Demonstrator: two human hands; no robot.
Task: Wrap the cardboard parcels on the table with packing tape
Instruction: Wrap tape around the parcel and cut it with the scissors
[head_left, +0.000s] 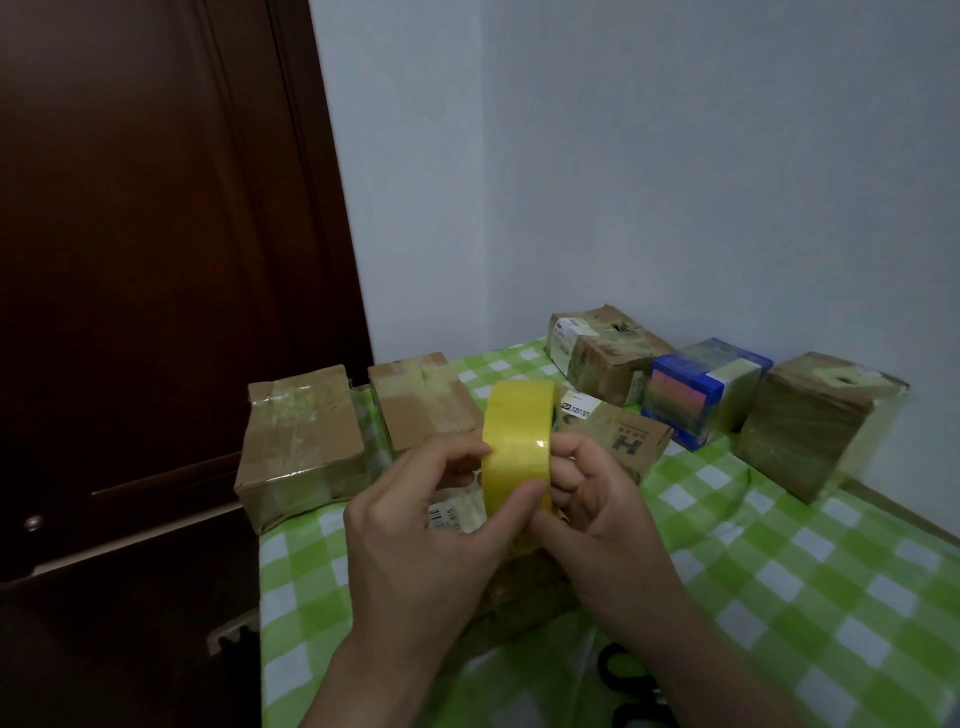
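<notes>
You are holding the yellow tape roll (519, 441) upright on its edge between both hands, raised above the table (805, 587) with its green checked cloth. Your left hand (431, 525) is gripping it from the left, fingers (462, 457) curled against the roll's side, thumb pressing on the outer yellow band low down. Your right hand (597, 519) is pinching the right side, its bent fingers (571, 454) hooking round the rim. A cardboard parcel (519, 597) is lying directly beneath your hands, mostly hidden. An H-marked parcel (628, 441) is sitting just behind the roll, and a blue box (701, 389) is standing farther back.
</notes>
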